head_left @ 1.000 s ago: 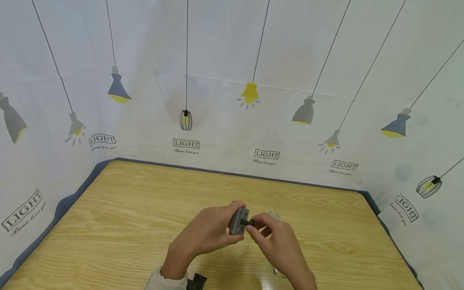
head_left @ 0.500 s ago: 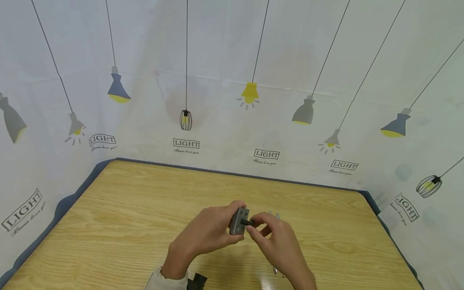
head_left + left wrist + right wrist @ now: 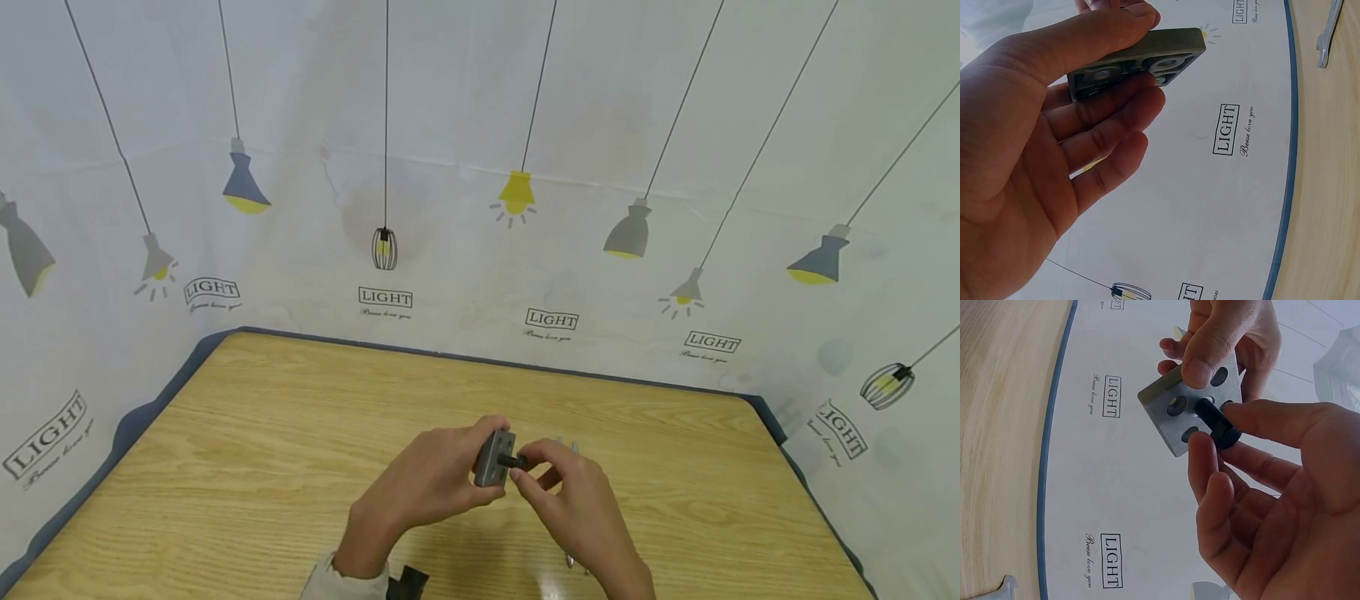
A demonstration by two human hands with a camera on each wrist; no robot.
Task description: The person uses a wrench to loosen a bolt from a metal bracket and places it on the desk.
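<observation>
My left hand (image 3: 427, 479) grips a grey metal plate (image 3: 1163, 412) by its edges, thumb on one side and fingers on the other. Several round holes pierce the plate. A black hex-head bolt (image 3: 1219, 425) stands out from its face, the threaded end at a middle hole; how deep it sits is hard to tell. With thumb and fingertips, my right hand (image 3: 581, 496) pinches the bolt by its head. The left wrist view gives the plate's back, where ring-shaped recesses or parts show in shadow behind my fingers.
A wooden table (image 3: 300, 417) lies below both hands. Silver wrenches, one end of a wrench (image 3: 1327, 40) being plain in the left wrist view, lie partly hidden behind my right hand. A black object (image 3: 408, 582) sits by the left sleeve. Lamp-printed cloth (image 3: 450, 167) surrounds the table.
</observation>
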